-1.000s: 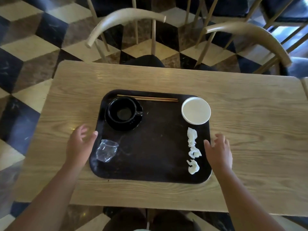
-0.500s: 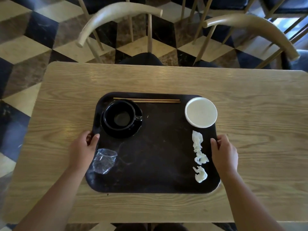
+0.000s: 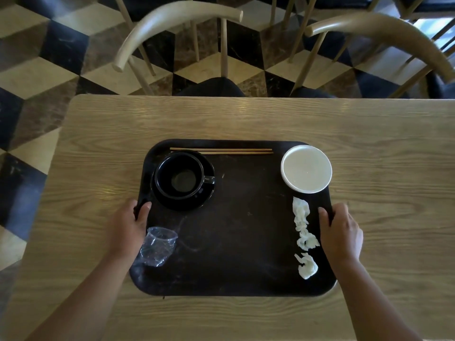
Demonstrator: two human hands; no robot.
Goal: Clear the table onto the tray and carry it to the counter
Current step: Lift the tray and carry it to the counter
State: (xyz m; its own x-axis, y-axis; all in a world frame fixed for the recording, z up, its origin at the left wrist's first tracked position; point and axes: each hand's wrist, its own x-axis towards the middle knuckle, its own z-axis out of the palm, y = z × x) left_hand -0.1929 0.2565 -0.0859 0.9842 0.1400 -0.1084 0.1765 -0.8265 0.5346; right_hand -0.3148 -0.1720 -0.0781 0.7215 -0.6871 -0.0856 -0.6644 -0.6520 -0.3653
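At twelve o'clock from me stand two wooden chairs with dark seats, on a floor of black, cream and brown cube-pattern tiles.

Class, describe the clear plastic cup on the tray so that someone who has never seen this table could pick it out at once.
Start at the dark tray in the middle of the wooden table. Go to its near left corner, just inside the left hand gripping the edge. The clear plastic cup lies there on its side, crumpled; it is the only see-through item, unlike the black cup on its saucer beyond.
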